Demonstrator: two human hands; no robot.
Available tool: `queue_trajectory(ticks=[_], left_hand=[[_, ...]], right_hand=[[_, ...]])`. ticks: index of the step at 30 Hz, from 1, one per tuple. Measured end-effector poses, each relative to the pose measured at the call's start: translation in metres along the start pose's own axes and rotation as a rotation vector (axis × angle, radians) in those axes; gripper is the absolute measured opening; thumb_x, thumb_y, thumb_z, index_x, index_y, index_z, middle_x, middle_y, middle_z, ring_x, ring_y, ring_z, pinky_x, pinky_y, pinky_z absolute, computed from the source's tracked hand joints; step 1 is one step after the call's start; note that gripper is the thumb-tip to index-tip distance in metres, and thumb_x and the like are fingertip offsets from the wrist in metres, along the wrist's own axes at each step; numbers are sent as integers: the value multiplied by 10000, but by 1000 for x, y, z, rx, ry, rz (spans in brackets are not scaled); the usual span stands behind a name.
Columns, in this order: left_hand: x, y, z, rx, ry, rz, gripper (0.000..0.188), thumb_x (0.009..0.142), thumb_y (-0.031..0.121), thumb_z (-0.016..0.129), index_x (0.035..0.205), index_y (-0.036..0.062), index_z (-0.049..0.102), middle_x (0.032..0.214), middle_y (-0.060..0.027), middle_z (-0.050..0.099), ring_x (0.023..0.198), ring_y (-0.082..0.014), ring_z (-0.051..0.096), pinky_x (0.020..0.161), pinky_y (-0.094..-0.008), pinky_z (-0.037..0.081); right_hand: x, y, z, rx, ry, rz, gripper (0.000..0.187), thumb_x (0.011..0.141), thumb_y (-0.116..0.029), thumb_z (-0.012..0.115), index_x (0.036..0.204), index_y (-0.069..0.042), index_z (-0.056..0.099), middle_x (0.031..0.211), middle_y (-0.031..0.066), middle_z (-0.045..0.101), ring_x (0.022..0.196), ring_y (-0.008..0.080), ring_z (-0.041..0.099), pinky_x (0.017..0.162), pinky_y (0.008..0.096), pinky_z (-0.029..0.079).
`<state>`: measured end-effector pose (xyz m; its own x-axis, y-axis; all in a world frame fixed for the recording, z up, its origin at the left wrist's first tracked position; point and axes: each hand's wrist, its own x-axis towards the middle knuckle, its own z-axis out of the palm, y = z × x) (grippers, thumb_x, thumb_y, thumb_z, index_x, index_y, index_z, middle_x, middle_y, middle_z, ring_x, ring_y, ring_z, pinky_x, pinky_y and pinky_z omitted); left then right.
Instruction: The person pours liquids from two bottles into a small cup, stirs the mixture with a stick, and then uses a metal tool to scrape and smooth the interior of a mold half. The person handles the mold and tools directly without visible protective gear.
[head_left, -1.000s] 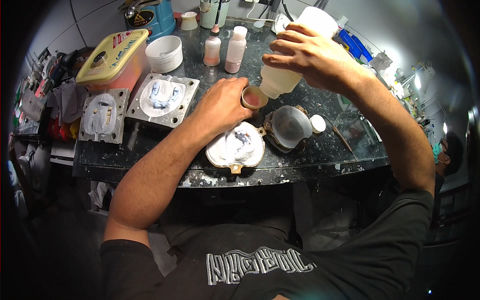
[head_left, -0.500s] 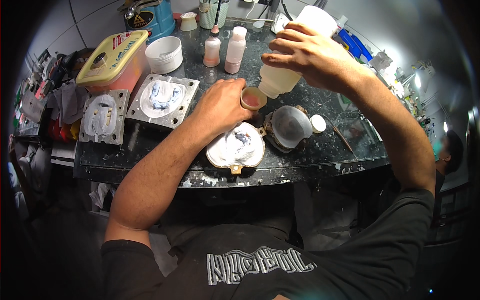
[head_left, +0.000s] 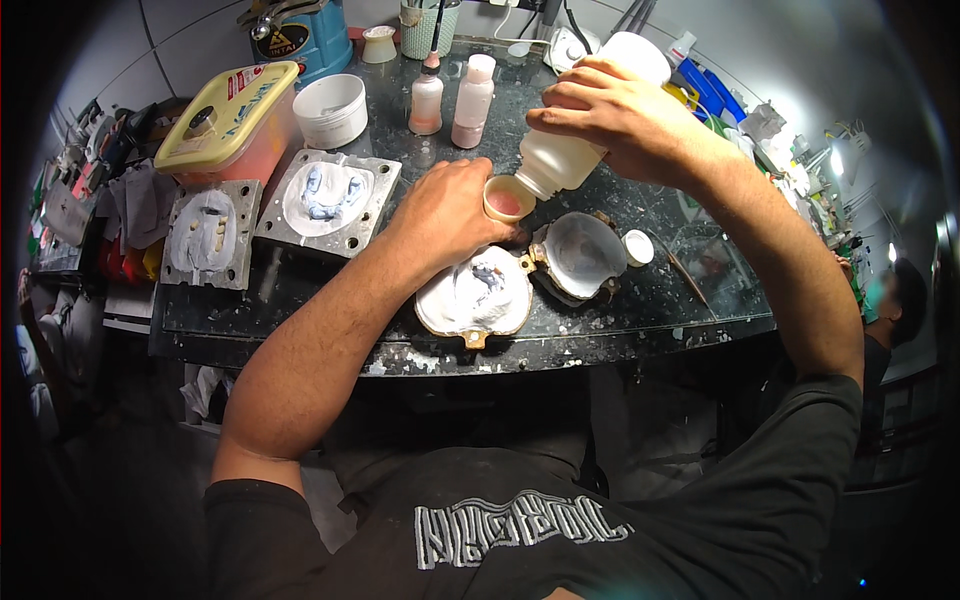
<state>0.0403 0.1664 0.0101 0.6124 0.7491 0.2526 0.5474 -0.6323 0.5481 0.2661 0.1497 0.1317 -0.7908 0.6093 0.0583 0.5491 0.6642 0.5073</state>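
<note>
Bottle [head_left: 562, 162], upper centre of frame, tipped toward cup [head_left: 512, 184]; right hand [head_left: 612, 112] clamped round its body. Probably light, slick: grip mid-body. Cup, frame centre, clasped in left hand [head_left: 455, 208]; likely light, hold below rim.

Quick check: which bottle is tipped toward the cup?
The large whitish bottle in the right hand. The small pale-topped bottle and small dark-topped bottle both stand upright on the bench.

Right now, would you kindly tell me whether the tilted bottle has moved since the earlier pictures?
Yes: the upper end of the tilted bottle sits slightly lower in the picture, judged against the white tub; the bottle's mouth stays by the cup.
</note>
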Motion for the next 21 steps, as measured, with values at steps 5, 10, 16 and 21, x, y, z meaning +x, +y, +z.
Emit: queue_trajectory(ticks=[5, 10, 16, 21], left_hand=[[-4, 8, -11, -96, -43, -83, 504, 729, 295, 859, 1072, 12, 621, 1058, -186, 687, 1001, -340, 671, 875, -437, 507], [-4, 5, -9, -173, -34, -94, 512, 712, 253, 877, 1082, 20, 612, 1040, -171, 696, 992, -306, 686, 856, -405, 514], [-1, 4, -3, -194, 16, -50, 480, 697, 205, 892, 1070, 41, 638, 1005, -133, 719, 921, -244, 698, 837, -364, 530], [1, 14, -9, -228, -54, -116, 451, 708, 210, 882, 1052, 39, 646, 993, -113, 725, 905, -203, 687, 827, -335, 524]], right_hand=[[-13, 7, 20, 217, 97, 43, 621, 697, -51, 781, 1292, -129, 620, 1217, 77, 644, 1202, 273, 582, 1085, 413, 426], [-25, 8, 46, 685, 163, 318, 769, 661, -92, 881, 1365, -100, 572, 1303, 94, 641, 1248, 258, 582, 1093, 407, 451], [-48, 16, 85, 1414, 734, 838, 783, 667, -141, 948, 1308, -60, 506, 1211, 68, 634, 1167, 202, 600, 1058, 414, 466], [-66, 18, 115, 1467, 785, 881, 853, 680, -239, 955, 1355, -47, 470, 1261, 92, 623, 1202, 216, 590, 1076, 398, 451]])
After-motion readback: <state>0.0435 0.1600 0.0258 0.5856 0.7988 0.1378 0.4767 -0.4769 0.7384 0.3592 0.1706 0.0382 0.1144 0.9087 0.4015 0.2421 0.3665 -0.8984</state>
